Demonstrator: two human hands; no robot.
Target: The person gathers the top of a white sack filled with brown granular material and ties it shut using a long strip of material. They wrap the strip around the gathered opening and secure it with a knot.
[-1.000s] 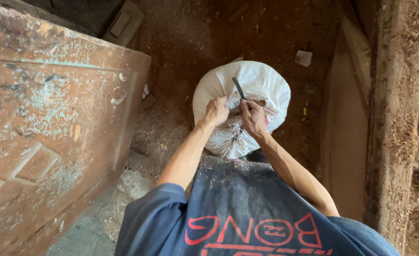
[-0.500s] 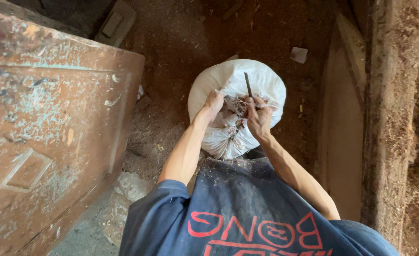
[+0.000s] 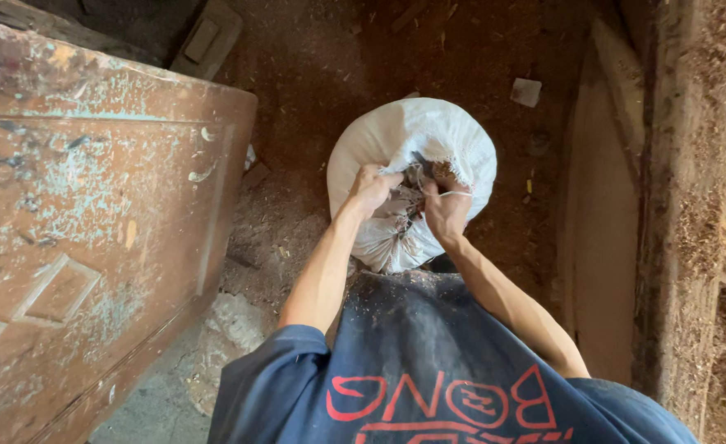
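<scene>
A full white woven sack (image 3: 412,136) stands on the dirt floor in front of me. My left hand (image 3: 373,187) grips the bunched fabric at the sack's mouth. My right hand (image 3: 445,205) is closed just to the right of it, with a thin white string looped over the fingers at the gathered mouth. Both arms reach down over my dark blue shirt. The dark needle seen earlier is hidden now.
A large worn reddish wooden door panel (image 3: 83,222) with flaking paint leans at the left. Wooden boards (image 3: 605,214) and a sawdust-covered beam (image 3: 691,205) run along the right. Sawdust covers the floor, with a small pale scrap (image 3: 525,92) beyond the sack.
My right hand has dropped from above the sack's mouth down to the gathered fabric, and the dark needle it held up is no longer visible. My left hand stays on the mouth.
</scene>
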